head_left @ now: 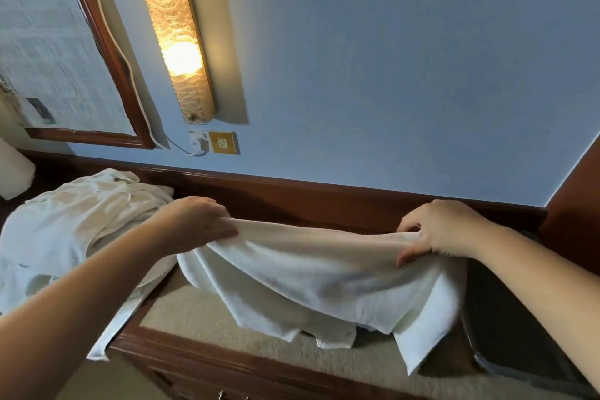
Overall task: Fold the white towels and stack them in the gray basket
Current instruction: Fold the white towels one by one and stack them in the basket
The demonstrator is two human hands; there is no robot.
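Both hands are holding one white towel up above the beige-topped wooden dresser, its top edge stretched between them and the rest sagging in a deep belly, with loose corners trailing onto the dresser top. The left hand is pinching the towel's left end between thumb and curled fingers; the right hand is gripping the right end, bunching the edge in its fingers. The cloth is drooping freely, so it looks soft, limp and light, with terry pile that should not slip; it will probably hold no shape unless kept taut, and the corners of the top edge look the best places to hold. A heap of unfolded white towels is lying left of the held one. The gray basket is sitting right of the dresser.
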